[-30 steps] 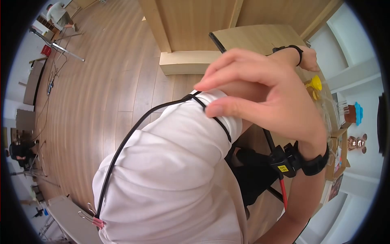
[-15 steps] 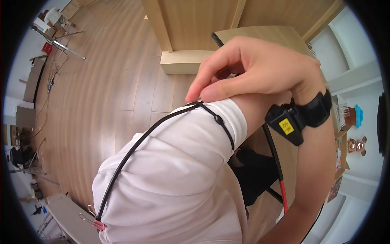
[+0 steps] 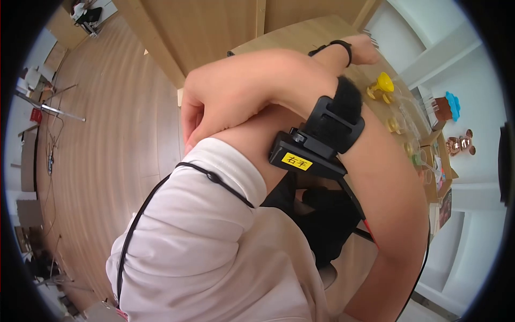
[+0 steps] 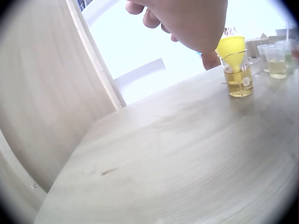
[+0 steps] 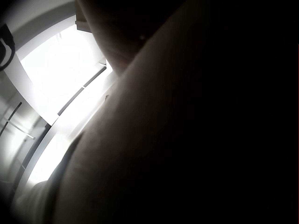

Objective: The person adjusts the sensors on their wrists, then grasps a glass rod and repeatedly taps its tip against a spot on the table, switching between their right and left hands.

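My right hand [image 3: 230, 94] reaches across to the left upper arm, with a black wrist camera strapped behind it. Its bent fingers and thumb pinch at the hem of the rolled white sleeve [image 3: 214, 166]; the fingertips are partly hidden behind the arm. Just below the hem, a black cord [image 3: 228, 189] with a small bead loops round the sleeve. The left arm stretches forward over the wooden table [image 4: 154, 154]. At its end my left hand [image 3: 362, 50] hangs loosely curled with nothing in it. Dark skin-close blur fills most of the right wrist view.
A yellow funnel [image 4: 232, 49] stands in a glass beaker [image 4: 240, 84] of yellow liquid. Plastic cups [image 4: 277, 69] stand beside it. Further right are a brown pot with a blue top [image 3: 449, 106] and a shiny bear figure [image 3: 461, 144]. A wooden panel [image 4: 42, 70] rises along the table.
My right hand has moved left and down to the sleeve's outer hem, its wrist turning across the left arm. The head view has shifted, so the arm and table sit further left.
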### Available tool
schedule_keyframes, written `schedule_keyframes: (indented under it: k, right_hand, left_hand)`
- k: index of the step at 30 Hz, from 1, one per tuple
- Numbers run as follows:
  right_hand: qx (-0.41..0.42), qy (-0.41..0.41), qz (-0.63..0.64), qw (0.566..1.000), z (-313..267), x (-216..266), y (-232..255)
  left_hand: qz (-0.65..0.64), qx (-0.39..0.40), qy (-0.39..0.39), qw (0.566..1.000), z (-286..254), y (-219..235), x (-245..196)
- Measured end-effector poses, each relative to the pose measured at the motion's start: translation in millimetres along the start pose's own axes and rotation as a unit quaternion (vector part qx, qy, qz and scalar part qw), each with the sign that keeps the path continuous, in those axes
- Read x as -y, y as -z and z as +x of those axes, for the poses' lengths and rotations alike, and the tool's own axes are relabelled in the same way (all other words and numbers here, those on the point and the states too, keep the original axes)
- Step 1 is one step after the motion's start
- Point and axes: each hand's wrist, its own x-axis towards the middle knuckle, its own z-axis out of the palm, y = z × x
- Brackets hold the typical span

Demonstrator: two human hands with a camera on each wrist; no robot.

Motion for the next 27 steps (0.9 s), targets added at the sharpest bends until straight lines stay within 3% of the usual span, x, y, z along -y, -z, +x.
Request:
schedule_keyframes:
  k: [1, 3, 4, 6, 7, 9, 10, 12, 14, 16, 19, 21, 22, 24, 25, 26, 27]
  right_hand:
    - [-0.003, -0.001, 0.0, 1.0, 4, -1, -3]
    - [0.014, -0.155, 0.038, 0.987, 19, -1, -6]
    - [0.01, -0.156, 0.037, 0.987, 17, 1, -7]
    - [-0.132, -0.034, 0.107, 0.985, 9, 17, -16]
    - [-0.132, -0.033, 0.104, 0.985, 6, 26, -26]
    - [-0.165, 0.077, 0.241, 0.953, 6, 46, -50]
    - [-0.155, 0.084, 0.239, 0.955, 7, 55, -61]
    - [-0.241, 0.182, 0.073, 0.951, 9, 70, -79]
    - [-0.253, 0.193, 0.081, 0.944, 8, 82, -92]
    - [-0.272, 0.198, 0.088, 0.938, 12, 89, -95]
    - [-0.221, 0.217, -0.032, 0.95, 23, 99, -100]
    - [-0.343, 0.203, -0.06, 0.915, 26, 97, -112]
    - [-0.345, 0.201, -0.068, 0.914, 28, 99, -107]
    - [-0.163, 0.122, 0.001, 0.979, 33, 105, -86]
    - [-0.167, 0.116, -0.007, 0.979, 37, 106, -70]
    - [-0.009, 0.075, 0.0, 0.997, 43, 107, -53]
    - [0.149, 0.031, 0.012, 0.988, 47, 107, -44]
  left_hand:
    - [0.003, 0.009, 0.006, 1.0, 0, -4, 4]
    - [-0.009, 0.005, 0.015, 1.0, -3, -12, 11]
    - [-0.02, 0.003, 0.025, 0.999, -4, -16, 13]
    - [-0.038, 0.026, 0.04, 0.998, -13, -8, 18]
    - [-0.054, 0.052, 0.06, 0.995, -16, -4, 21]
    - [-0.058, 0.039, 0.07, 0.995, -22, -6, 27]
    - [-0.065, 0.025, 0.076, 0.995, -27, -8, 33]
    - [-0.034, 0.051, 0.082, 0.995, -33, -10, 41]
    - [-0.01, 0.075, 0.086, 0.993, -36, -19, 45]
    - [-0.024, 0.039, 0.077, 0.996, -38, -24, 52]
    - [-0.047, 0.077, 0.08, 0.993, -37, -21, 68]
    - [-0.032, 0.065, 0.082, 0.994, -37, -29, 77]
    - [-0.021, 0.057, 0.085, 0.995, -36, -35, 79]
    - [-0.038, 0.05, 0.087, 0.994, -39, -36, 85]
    - [-0.033, 0.051, 0.088, 0.994, -41, -36, 88]
    - [-0.029, 0.054, 0.089, 0.994, -42, -35, 91]
    - [-0.03, 0.049, 0.084, 0.995, -44, -34, 91]
